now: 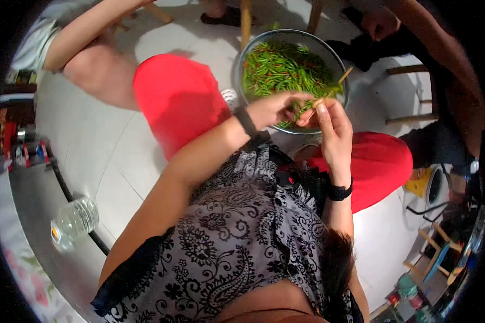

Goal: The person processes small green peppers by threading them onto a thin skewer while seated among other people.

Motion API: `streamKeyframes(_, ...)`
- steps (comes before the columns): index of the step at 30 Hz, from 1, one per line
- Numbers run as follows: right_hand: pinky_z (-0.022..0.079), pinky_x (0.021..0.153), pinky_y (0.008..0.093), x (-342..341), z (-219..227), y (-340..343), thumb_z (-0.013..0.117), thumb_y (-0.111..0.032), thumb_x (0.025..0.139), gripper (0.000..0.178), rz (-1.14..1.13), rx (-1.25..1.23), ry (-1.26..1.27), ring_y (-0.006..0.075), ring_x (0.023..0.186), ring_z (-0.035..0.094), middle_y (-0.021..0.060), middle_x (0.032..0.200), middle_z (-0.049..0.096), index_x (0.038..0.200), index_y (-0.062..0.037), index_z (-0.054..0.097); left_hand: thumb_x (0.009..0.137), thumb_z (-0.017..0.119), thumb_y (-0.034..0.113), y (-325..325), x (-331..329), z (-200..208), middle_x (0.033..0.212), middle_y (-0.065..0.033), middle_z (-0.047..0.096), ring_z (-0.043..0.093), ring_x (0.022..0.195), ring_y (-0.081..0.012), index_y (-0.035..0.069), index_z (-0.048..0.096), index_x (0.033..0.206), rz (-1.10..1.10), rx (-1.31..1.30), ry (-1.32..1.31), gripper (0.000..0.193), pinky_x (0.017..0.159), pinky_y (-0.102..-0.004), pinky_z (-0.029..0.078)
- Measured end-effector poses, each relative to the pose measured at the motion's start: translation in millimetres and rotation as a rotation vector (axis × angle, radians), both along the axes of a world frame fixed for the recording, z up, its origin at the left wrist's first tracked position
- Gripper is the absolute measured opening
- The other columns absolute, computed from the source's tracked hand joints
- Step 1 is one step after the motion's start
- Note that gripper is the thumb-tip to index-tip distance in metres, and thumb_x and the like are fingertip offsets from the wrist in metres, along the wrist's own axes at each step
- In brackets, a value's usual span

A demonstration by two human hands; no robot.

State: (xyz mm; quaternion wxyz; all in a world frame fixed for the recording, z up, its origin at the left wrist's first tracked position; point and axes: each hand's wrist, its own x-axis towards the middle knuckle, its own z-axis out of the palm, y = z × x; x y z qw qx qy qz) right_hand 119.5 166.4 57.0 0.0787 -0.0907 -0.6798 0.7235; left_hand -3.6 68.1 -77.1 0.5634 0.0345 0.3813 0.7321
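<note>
Between my knees stands a round metal basin (241, 97), filled with thin green chili peppers (285, 70) and a few red ones among them. Above its near rim both hands meet. My right hand (334, 126) pinches a thin yellowish stalk (344, 78) with green bits on it; the stalk slants up to the right over the basin. My left hand (277, 109) is curled close beside it, its fingers closed at the green peppers near the stalk's lower end. Fingertips partly hide what lies between the hands.
Other people sit close by, with a bare arm (91, 32) at the far left and a dark-clothed person (442, 75) at the right. Wooden stool legs (246, 24) stand behind the basin. A clear plastic bottle (75, 222) is at the left; small wooden stools (442, 253) are at the lower right.
</note>
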Motion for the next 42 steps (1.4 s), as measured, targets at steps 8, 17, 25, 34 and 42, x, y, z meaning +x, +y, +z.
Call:
streamKeyframes(8, 0.049, 0.061, 0.0424, -6.0, -21.7, -4.5, 0.052, -0.018, 0.101, 0.018, -0.181, 0.673, -0.193, 0.0356, 0.068, 0.065, 0.0179, 0.073, 0.064, 0.100, -0.0021, 0.059, 0.095, 0.050, 0.031, -22.0, -41.8, 52.8, 0.088, -0.0004, 0.058, 0.049, 0.067, -0.0091, 0.003, 0.061, 0.118, 0.295, 0.049, -0.019, 0.038, 0.048, -0.0205, 0.033)
streamKeyframes(17, 0.051, 0.066, 0.0405, -8.7, -24.6, -4.3, 0.051, -0.019, 0.101, 0.022, -0.205, 0.666, -0.231, 0.0333, 0.073, 0.067, 0.0182, 0.079, 0.067, 0.098, -0.0007, 0.062, 0.094, 0.050, 0.024, -17.0, -36.6, 53.9, 0.099, -0.0066, 0.061, 0.052, 0.078, -0.0141, 0.001, 0.058, 0.123, 0.360, 0.043, -0.049, 0.039, 0.056, -0.0206, 0.038)
streamKeyframes(25, 0.050, 0.064, 0.0363, -10.2, -31.1, 1.1, 0.051, -0.019, 0.100, 0.022, -0.300, 0.602, -0.183, 0.0259, 0.067, 0.066, 0.0148, 0.077, 0.067, 0.096, -0.0006, 0.063, 0.095, 0.048, 0.010, -13.5, -24.4, 65.1, 0.105, -0.0103, 0.059, 0.049, 0.080, -0.0132, -0.001, 0.053, 0.126, 0.400, -0.059, 0.088, 0.034, 0.056, -0.0186, 0.037)
streamKeyframes(34, 0.048, 0.060, 0.0323, -8.2, -31.0, 4.2, 0.052, -0.019, 0.099, 0.024, -0.329, 0.576, -0.179, 0.0166, 0.060, 0.061, 0.0110, 0.068, 0.064, 0.092, -0.0009, 0.064, 0.098, 0.051, 0.011, -18.1, -31.4, 57.2, 0.101, -0.0075, 0.064, 0.046, 0.068, -0.0056, 0.002, 0.054, 0.122, 0.402, -0.136, 0.115, 0.026, 0.051, -0.0173, 0.034)
streamKeyframes(42, 0.049, 0.060, 0.0349, -7.0, -29.1, 6.6, 0.052, -0.020, 0.098, 0.024, -0.324, 0.602, -0.199, 0.0220, 0.061, 0.064, 0.0131, 0.069, 0.064, 0.092, -0.0010, 0.065, 0.100, 0.050, 0.012, -15.6, -27.1, 63.9, 0.093, -0.0001, 0.054, 0.044, 0.068, -0.0052, -0.001, 0.053, 0.127, 0.371, -0.113, 0.156, 0.030, 0.054, -0.0184, 0.034)
